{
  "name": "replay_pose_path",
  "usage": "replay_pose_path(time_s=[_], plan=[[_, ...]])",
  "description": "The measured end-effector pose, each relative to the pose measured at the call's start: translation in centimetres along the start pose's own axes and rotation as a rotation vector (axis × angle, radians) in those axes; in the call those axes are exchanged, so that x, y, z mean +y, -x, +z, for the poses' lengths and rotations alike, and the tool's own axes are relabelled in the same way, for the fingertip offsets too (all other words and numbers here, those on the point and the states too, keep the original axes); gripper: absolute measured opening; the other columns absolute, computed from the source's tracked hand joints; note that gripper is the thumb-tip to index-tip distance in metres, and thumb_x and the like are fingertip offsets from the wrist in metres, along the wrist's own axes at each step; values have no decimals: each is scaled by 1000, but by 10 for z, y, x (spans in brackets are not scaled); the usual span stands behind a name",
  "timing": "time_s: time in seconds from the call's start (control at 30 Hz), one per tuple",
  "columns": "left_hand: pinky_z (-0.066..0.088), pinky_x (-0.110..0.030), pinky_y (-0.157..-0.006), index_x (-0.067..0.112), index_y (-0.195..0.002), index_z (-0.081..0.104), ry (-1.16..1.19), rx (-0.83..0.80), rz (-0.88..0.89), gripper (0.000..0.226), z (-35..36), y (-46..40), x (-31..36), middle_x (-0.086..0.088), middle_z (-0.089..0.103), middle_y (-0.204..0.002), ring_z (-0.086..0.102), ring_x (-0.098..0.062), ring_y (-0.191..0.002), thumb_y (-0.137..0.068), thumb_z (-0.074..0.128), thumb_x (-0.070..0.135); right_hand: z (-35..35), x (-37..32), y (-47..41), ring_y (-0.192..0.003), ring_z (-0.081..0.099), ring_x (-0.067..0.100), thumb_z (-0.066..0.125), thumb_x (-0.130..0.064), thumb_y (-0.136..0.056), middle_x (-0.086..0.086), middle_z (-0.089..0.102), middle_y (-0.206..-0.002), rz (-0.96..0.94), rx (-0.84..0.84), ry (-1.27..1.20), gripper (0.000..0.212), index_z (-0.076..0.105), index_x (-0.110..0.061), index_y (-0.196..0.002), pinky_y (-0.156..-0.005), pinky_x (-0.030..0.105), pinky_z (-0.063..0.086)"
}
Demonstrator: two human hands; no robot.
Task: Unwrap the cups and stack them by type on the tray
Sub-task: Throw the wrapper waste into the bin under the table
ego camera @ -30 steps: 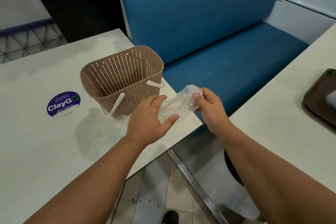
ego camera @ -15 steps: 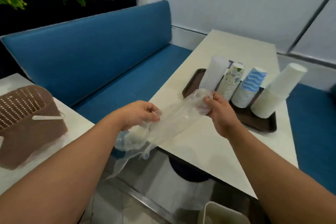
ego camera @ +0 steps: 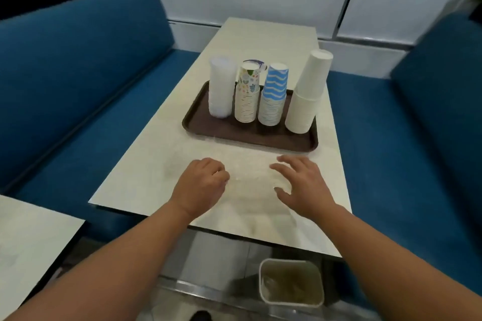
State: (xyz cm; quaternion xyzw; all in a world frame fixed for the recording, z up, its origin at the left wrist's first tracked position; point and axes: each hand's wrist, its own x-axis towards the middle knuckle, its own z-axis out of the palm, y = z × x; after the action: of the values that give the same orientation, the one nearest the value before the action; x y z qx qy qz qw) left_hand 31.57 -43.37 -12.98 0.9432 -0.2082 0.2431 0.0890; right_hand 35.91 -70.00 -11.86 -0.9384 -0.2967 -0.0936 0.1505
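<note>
A brown tray point(ego camera: 247, 135) on the pale table point(ego camera: 268, 36) carries upside-down stacks of cups: clear plastic point(ego camera: 220, 86), floral paper point(ego camera: 247, 98), blue wavy paper point(ego camera: 273, 96) and tall plain white point(ego camera: 307, 91). In front of the tray a clear plastic wrapper point(ego camera: 250, 185) lies flat on the table, faint and hard to outline. My left hand point(ego camera: 200, 185) rests at the wrapper's left end with fingers curled on it. At the wrapper's right end, my right hand point(ego camera: 302, 185) has its fingers spread and straight.
Blue benches point(ego camera: 78, 86) flank the table on both sides. A pale bin point(ego camera: 290, 281) holding crumpled plastic stands on the floor under the near table edge. The corner of a second table point(ego camera: 26, 237) is at the lower left.
My view swung from the basket table to the tray table. The wrapper, held up between both hands before, now lies on the table, and my right hand has released it.
</note>
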Motion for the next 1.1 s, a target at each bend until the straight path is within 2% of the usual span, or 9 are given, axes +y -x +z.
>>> replay_pose_path(time_s=[0.1, 0.3, 0.47, 0.53, 0.7, 0.8, 0.9, 0.97, 1.1], plan=[[51, -33, -60, 12, -75, 69, 63, -136, 63, 4, 23, 25, -7, -4, 66, -87, 64, -25, -75, -76, 65, 13, 27, 0, 18, -107, 61, 32, 86, -23, -69, 5, 66, -121, -9, -65, 52, 46, 73, -19, -113, -89, 46, 53], [57, -32, -64, 15, -89, 74, 129, -317, 70, 31, 25, 32, -27, 0, 70, -97, 67, -23, -82, -85, 44, 23, 51, -5, 28, -90, 65, 28, 80, -13, -79, 6, 68, -110, -13, -43, -2, 29, 75, -14, -108, -77, 37, 58], [46, -33, -88, 26, -117, 63, 242, -540, -159, 29, 20, 7, -43, 4, 63, -108, 55, -18, -105, -101, 38, 23, 56, -8, 29, -84, 65, 28, 76, -5, -83, 5, 70, -96, 110, 27, -91, 17, 76, -9, -99, -75, 36, 55], [44, -31, -85, 29, -117, 61, 301, -623, -274, 26, 21, -5, -49, 5, 63, -107, 56, -19, -101, -102, 40, 28, 55, -13, 24, -89, 62, 28, 68, -10, -91, 4, 70, -96, 207, 20, -124, 14, 75, -9, -104, -80, 36, 52], [40, -32, -66, 24, -102, 55, 139, -638, -380, 26, 31, -21, -60, 0, 63, -86, 55, -22, -77, -99, 43, 47, 51, -25, 6, -101, 54, 20, 51, -26, -102, 0, 57, -102, 593, -39, -306, 33, 54, -22, -135, -92, 32, 45], [34, -31, -58, 21, -93, 48, -33, -665, -401, 44, 25, -22, -74, 5, 51, -69, 51, -20, -67, -91, 43, 65, 53, -27, -1, -95, 55, 21, 58, -27, -99, 4, 54, -104, 693, -71, -318, 45, 44, -28, -142, -94, 34, 48], [41, -32, -60, 21, -94, 45, -76, -713, -491, 50, 16, -15, -96, 2, 56, -75, 55, -19, -69, -87, 44, 71, 54, -28, -1, -95, 54, 21, 62, -25, -96, 6, 52, -102, 717, -57, -341, 53, 40, -28, -145, -97, 37, 48], [45, -34, -67, 20, -102, 49, -106, -655, -532, 48, 7, -14, -105, -1, 63, -88, 60, -23, -76, -89, 46, 67, 53, -28, -1, -95, 53, 21, 63, -24, -95, 4, 51, -99, 722, -44, -359, 55, 40, -28, -145, -97, 37, 47], [43, -39, -71, 11, -93, 68, -11, 18, -142, 44, 4, -20, -84, -6, 67, -86, 61, -30, -75, -91, 48, 50, 53, -29, -1, -95, 52, 19, 63, -24, -96, 1, 49, -99, 717, -33, -369, 54, 41, -30, -145, -97, 35, 46]])
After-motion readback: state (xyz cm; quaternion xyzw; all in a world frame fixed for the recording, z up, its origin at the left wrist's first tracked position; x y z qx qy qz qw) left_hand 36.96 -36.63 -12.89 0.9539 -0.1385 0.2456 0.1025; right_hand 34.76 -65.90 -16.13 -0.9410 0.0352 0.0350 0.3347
